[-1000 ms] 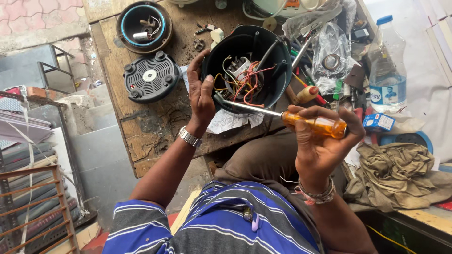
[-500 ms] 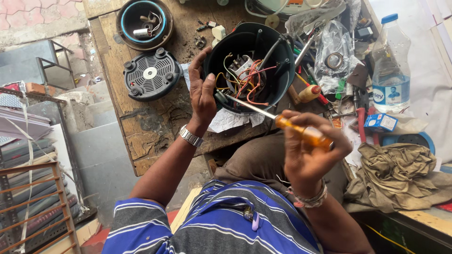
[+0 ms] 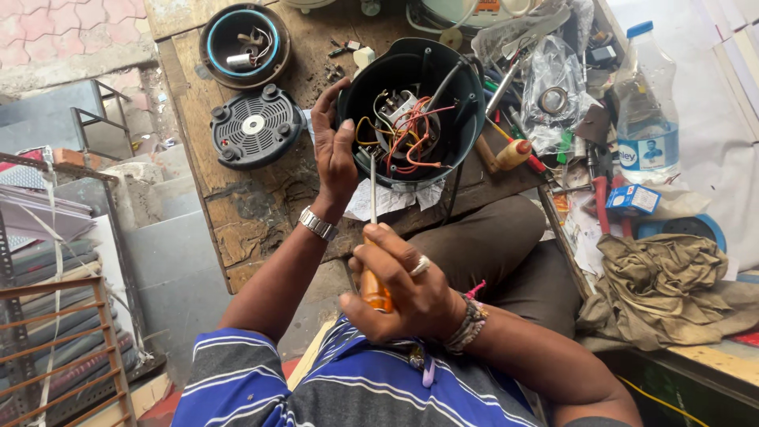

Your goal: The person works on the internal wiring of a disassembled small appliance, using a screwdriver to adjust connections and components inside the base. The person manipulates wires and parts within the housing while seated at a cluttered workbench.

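My left hand [image 3: 335,150] grips the rim of a black round appliance housing [image 3: 411,111] that lies open on a worn wooden bench [image 3: 245,205]. Inside the housing are red, yellow and white wires around a small part. My right hand [image 3: 403,289] is closed around the orange handle of a screwdriver [image 3: 373,237], close to my chest. Its metal shaft points up towards the housing's near rim, beside my left palm.
A black vented round cover [image 3: 254,126] and a second open round base [image 3: 243,43] lie at the bench's left. Tools, plastic bags and a water bottle [image 3: 647,111] crowd the right. An olive cloth [image 3: 672,285] lies at the right, metal racks [image 3: 63,356] at the left.
My right hand has swung the screwdriver from lying across, handle to the right, to pointing straight up at the housing, and has moved left and down. My left hand stays on the rim.
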